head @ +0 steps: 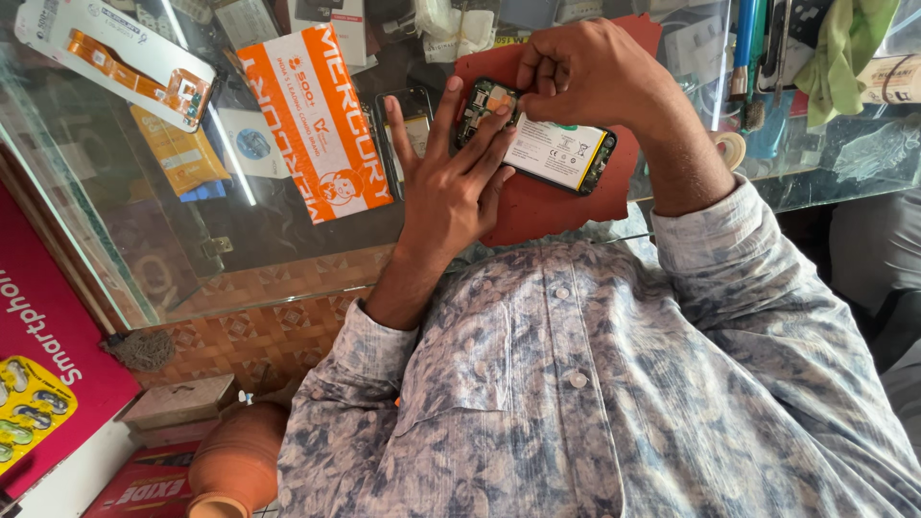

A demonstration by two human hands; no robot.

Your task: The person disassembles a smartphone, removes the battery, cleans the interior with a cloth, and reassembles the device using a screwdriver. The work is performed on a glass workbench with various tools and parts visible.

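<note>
An opened phone with its back cover off shows a white battery and a green circuit board. It lies on a red mat on a glass counter. My left hand has its fingers spread, with the fingertips pressed against the phone's left end at the circuit board. My right hand is curled over the phone's upper edge, thumb and fingers pinched together at the board. Whether a small tool is in that pinch is hidden.
An orange-and-white packet and a second dark phone lie left of the mat. A white packet with an orange flex cable is far left. Brushes, a green cloth and a tape roll are right. A clay pot stands below.
</note>
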